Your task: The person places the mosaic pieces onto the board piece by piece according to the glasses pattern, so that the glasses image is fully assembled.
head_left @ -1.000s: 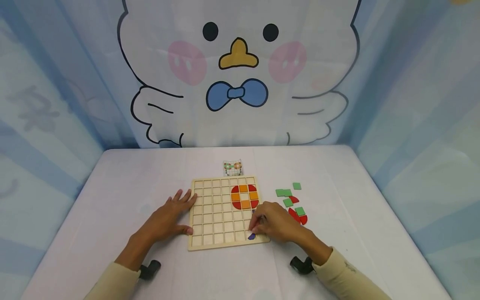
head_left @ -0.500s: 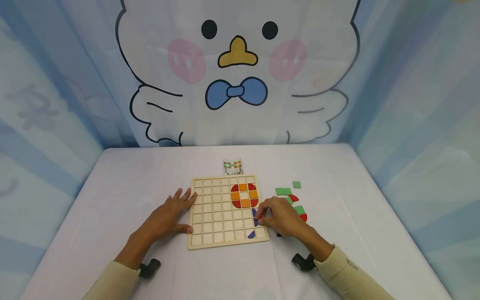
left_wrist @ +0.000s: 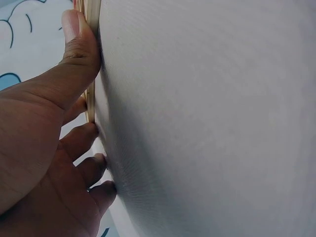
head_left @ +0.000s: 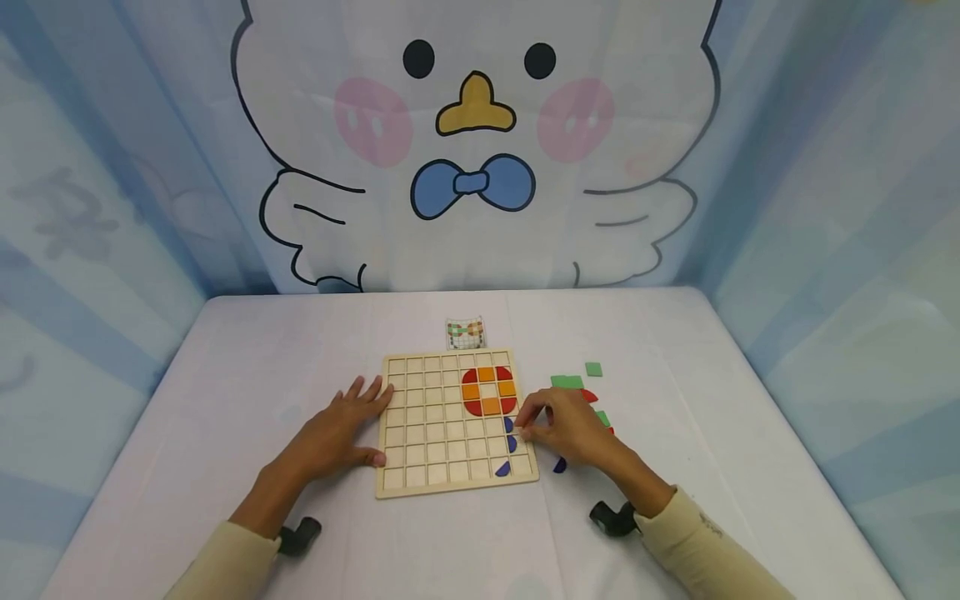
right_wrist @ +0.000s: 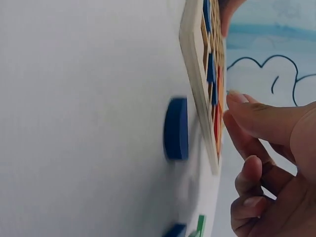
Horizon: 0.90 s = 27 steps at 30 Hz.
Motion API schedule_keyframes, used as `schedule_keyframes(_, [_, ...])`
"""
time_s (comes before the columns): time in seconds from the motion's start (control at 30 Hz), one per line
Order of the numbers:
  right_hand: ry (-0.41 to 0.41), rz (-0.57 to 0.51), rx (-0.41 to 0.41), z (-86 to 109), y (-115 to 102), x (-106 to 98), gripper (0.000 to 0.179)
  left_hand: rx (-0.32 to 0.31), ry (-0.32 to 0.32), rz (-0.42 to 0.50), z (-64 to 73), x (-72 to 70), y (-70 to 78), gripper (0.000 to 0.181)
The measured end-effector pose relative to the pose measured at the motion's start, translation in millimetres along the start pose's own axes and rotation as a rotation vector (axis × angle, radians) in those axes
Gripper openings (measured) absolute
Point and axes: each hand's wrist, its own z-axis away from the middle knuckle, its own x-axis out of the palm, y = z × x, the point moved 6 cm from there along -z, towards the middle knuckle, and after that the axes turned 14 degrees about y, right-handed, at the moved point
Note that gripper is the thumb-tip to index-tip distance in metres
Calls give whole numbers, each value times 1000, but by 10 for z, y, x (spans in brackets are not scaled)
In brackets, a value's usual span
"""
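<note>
A wooden grid board (head_left: pixel 412 458) lies on the table. At its left edge my left hand (head_left: pixel 337 437) rests with fingers spread; in the left wrist view the thumb (left_wrist: pixel 79 44) lies along the board's edge. My right hand (head_left: pixel 566 425) hovers at the board's right edge, thumb and index fingertips close together with nothing seen between them. Beside those fingertips, two blue rounded pieces (head_left: pixel 512 444) sit in the grid, and another blue piece (head_left: pixel 502 469) sits lower. A ring of red quarter-circles (head_left: pixel 471 408) and orange squares (head_left: pixel 487 375) fills cells at the upper right.
A small pattern card (head_left: pixel 466 333) lies beyond the board. Right of it are loose green squares (head_left: pixel 593 369) and red pieces (head_left: pixel 589 396), partly hidden by my right hand. A loose blue piece (head_left: pixel 560 465) lies near my right wrist. The white table (head_left: pixel 300 333) meets printed curtains.
My right hand has moved from the board's lower right up and then off to the right, uncovering the blue pieces in the grid and a loose one. The left hand stays put.
</note>
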Motion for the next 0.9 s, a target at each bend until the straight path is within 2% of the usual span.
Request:
schedule_keyframes(0.27, [121, 7, 103, -153, 290, -213, 12, 12, 4, 7, 0, -14, 10, 111])
schedule_keyframes(0.47, [187, 55, 163, -278, 507, -351, 19, 9, 3, 8, 1, -17, 6, 111])
schedule_keyframes(0.7, [164, 146, 226, -354, 650, -370, 27, 2, 5, 13, 0, -7, -10, 111])
schedule_keyframes(0.9, [148, 184, 214, -389, 660, -348, 23, 5, 7, 15, 0, 20, -36, 112])
